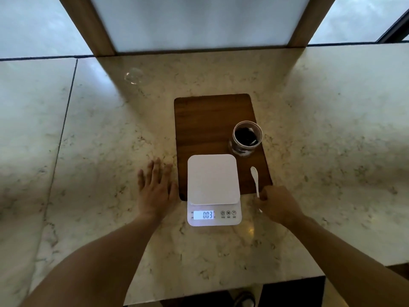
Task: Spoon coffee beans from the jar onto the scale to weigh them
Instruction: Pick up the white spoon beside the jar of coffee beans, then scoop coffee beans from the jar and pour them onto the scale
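A white digital scale (pixel 213 180) sits at the near end of a brown wooden board (pixel 199 125); its lit display reads 003 and its platform is bare. An open glass jar (pixel 246 138) with dark coffee beans stands on the board behind the scale, to the right. A white plastic spoon (pixel 255 180) lies right of the scale, bowl pointing away. My right hand (pixel 277 203) pinches the spoon's handle end. My left hand (pixel 156 188) rests flat on the marble counter left of the scale, fingers spread, holding nothing.
The pale marble counter (pixel 321 151) stretches wide on both sides. A clear round lid or glass piece (pixel 133 76) lies far left at the back. A frosted window panel with wooden frame (pixel 104 29) rises behind. The counter's near edge runs below my arms.
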Available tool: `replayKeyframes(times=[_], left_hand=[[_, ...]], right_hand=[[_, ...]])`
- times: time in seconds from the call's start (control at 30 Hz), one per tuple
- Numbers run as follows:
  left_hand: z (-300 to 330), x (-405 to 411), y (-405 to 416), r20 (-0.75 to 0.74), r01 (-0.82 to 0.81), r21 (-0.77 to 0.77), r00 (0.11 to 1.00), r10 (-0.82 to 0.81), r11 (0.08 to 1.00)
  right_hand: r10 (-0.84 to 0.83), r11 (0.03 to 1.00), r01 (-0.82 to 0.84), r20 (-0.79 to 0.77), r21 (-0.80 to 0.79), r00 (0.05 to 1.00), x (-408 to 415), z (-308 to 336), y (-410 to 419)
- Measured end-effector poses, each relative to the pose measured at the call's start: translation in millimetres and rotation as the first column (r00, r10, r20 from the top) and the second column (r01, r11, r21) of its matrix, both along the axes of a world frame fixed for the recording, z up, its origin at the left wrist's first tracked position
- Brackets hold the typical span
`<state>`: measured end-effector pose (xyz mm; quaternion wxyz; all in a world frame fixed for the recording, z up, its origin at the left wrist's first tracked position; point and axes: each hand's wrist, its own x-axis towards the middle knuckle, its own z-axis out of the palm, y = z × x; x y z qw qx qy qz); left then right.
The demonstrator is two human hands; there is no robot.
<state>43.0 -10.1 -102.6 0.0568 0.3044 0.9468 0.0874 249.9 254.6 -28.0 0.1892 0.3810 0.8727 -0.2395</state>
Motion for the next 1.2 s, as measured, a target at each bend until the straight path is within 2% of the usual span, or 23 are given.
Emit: replayKeyframes(times=[0.2,0.3,0.43,0.57,0.7,1.03,1.2], left_hand=[[8.4,4.9,7.2,0.052,-0.025,-0.067,0.998,0.029,0.997],[12.9,11.5,19.5,0.064,-0.096,-0.041,0.993,0.099,0.995],[9.7,11.4,23.5,0.023,-0.13,0.008,0.991,0.13,0.992],[5.0,10.7,22.3,0.008,-0.145,0.028,0.989,0.144,0.989],[7.0,10.9,24.4,0.013,-0.154,0.03,0.988,0.153,0.988],[6.7,10.8,23.7,-0.031,-0.147,0.049,0.988,0.149,0.988],[7.4,10.2,23.9,-0.025,-0.148,0.032,0.988,0.149,0.988]], right_hand=[[-0.026,0.999,0.014,-0.302,-0.042,0.953,5.6,13.7,0.1],[0.013,0.998,-0.039,-0.432,-0.052,0.902,4.7,26.9,3.4],[0.057,0.991,0.03,-0.612,0.131,0.789,-4.3,46.6,15.9],[0.109,0.965,0.096,-0.706,0.244,0.7,-16.8,61.6,27.9],[0.152,0.932,0.143,-0.718,0.332,0.679,-37.0,71.4,44.0],[0.254,0.88,0.024,-0.512,0.475,0.821,-79.4,69.7,62.2],[0.278,0.919,-0.086,-0.476,0.386,0.834,-85.4,61.1,64.2]])
